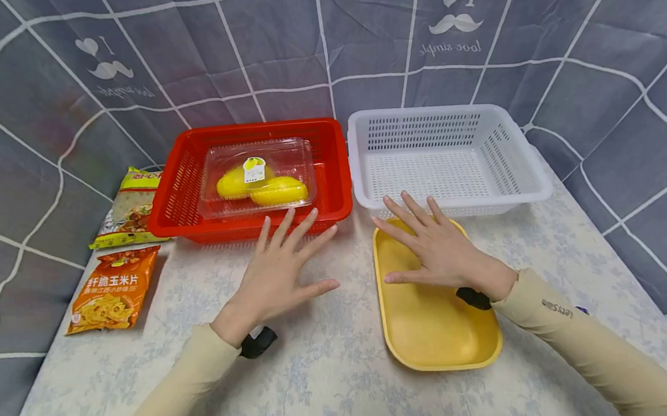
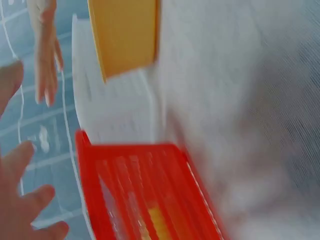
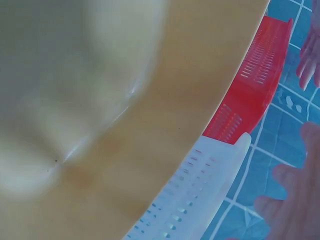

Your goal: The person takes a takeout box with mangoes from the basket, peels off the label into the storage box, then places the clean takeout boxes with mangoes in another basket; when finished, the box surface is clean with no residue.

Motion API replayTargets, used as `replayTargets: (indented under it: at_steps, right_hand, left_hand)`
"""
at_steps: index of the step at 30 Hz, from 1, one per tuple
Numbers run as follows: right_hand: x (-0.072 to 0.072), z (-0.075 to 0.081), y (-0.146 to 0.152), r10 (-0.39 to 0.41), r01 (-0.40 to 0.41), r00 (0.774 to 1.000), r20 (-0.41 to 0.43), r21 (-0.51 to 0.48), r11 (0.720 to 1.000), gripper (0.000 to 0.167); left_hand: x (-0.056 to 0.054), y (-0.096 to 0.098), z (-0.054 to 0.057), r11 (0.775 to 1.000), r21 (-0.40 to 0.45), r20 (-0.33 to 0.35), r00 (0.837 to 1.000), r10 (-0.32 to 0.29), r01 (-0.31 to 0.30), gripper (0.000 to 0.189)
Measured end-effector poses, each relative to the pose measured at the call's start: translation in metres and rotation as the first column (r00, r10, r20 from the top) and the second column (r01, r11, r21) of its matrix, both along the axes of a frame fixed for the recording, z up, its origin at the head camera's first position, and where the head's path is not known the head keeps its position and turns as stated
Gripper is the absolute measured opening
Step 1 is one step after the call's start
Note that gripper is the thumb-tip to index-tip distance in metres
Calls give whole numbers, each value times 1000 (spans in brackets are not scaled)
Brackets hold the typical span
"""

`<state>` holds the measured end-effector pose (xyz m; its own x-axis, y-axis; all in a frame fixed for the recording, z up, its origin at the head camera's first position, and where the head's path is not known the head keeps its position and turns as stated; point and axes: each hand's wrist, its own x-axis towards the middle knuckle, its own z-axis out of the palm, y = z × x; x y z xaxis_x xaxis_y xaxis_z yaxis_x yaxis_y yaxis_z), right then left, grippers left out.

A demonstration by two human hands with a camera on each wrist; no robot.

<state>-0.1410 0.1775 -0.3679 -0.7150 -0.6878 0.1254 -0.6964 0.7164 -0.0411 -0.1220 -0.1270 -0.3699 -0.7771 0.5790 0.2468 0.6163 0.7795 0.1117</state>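
My left hand (image 1: 279, 270), fingers spread and holding nothing, hovers over the table in front of the red basket (image 1: 251, 228). Inside that basket lies a clear plastic clamshell box (image 1: 252, 150) with two yellow fruits (image 1: 279, 191) and a white label. My right hand (image 1: 443, 251) is spread too, above the yellow tray (image 1: 436, 332), with its fingertips overlapping the front edge of the white basket (image 1: 454, 206) in the head view. Nothing shows inside the yellow tray. In the right wrist view, the tray's wall (image 3: 150, 125) fills much of the picture.
Left of the red basket lie an orange snack bag (image 1: 114, 293) and a yellow-green food packet (image 1: 131, 207). A grey curtain with white lines (image 1: 288, 45) rises behind the baskets and along both sides. The table (image 1: 326, 383) has a pale floral cover.
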Motion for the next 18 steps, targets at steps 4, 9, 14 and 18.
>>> replayTargets:
  at_steps: [4,9,14,18]
  right_hand:
    - [-5,2,-4,30,-32,999,-37,-45,998,89]
    - [-14,7,-10,68,-82,993,-97,-147,986,79]
    - [-24,12,-17,98,-135,984,-151,-266,954,67]
    - [-32,13,-26,100,-156,978,-182,-331,931,56]
  left_hand:
    - [-5,-19,2,990,133,-60,997,45,-37,76]
    - [-17,-52,8,927,336,-95,974,208,-165,63]
    - [-34,-90,12,810,464,-19,910,414,-359,55]
    - [-46,-116,14,699,514,86,841,534,-497,53]
